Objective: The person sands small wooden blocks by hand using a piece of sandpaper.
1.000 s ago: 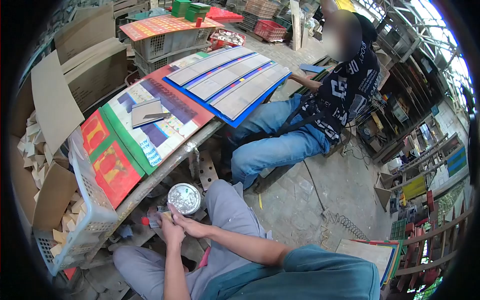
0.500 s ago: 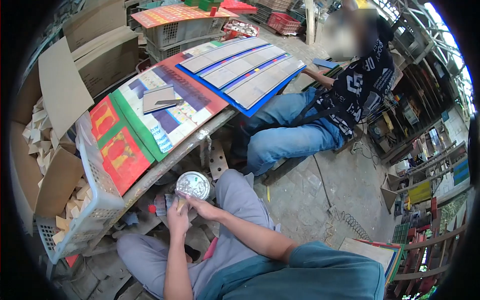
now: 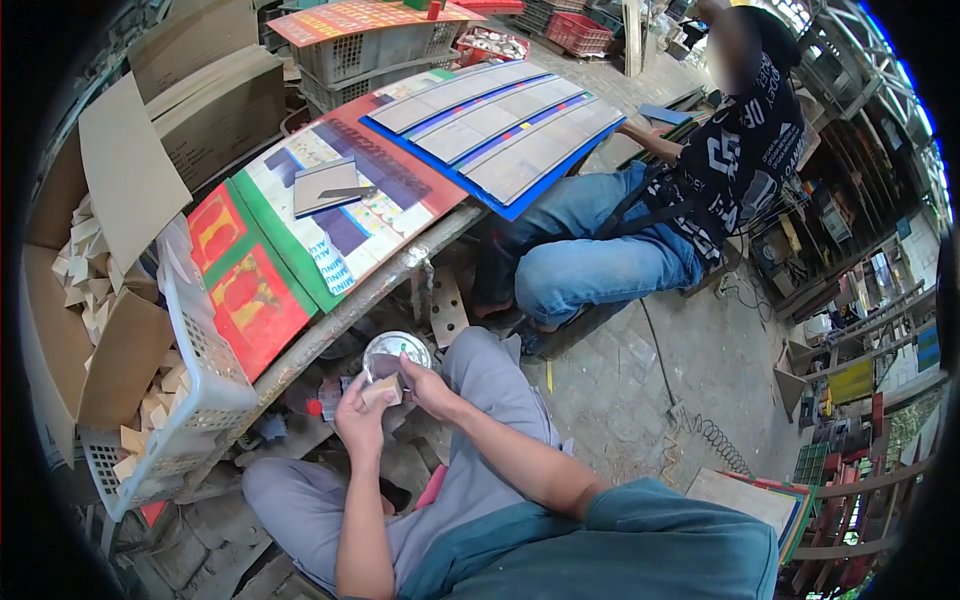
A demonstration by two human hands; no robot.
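A small pale wooden block (image 3: 383,391) is pinched in my left hand (image 3: 357,416), above my lap. My right hand (image 3: 431,390) is closed close beside it, thumb pointing up, on a thin dark greyish piece (image 3: 386,366) that spans toward my left fingers; its kind I cannot tell. Just beyond my fingers stands a round metal tin (image 3: 398,346), partly hidden by them. A red-capped bottle (image 3: 315,407) lies left of my left hand.
Printed panels (image 3: 330,215) cover the bench, with a knife (image 3: 345,192) on a small board. A blue board (image 3: 560,165) carries grey strips. Wooden blocks fill a carton (image 3: 95,375) and a white basket (image 3: 205,420). Another person (image 3: 720,160) sits opposite. An air hose (image 3: 720,445) lies on the floor.
My hands have turned and moved slightly apart, so the wooden block now shows more. My right thumb has come up. The whole view has shifted slightly.
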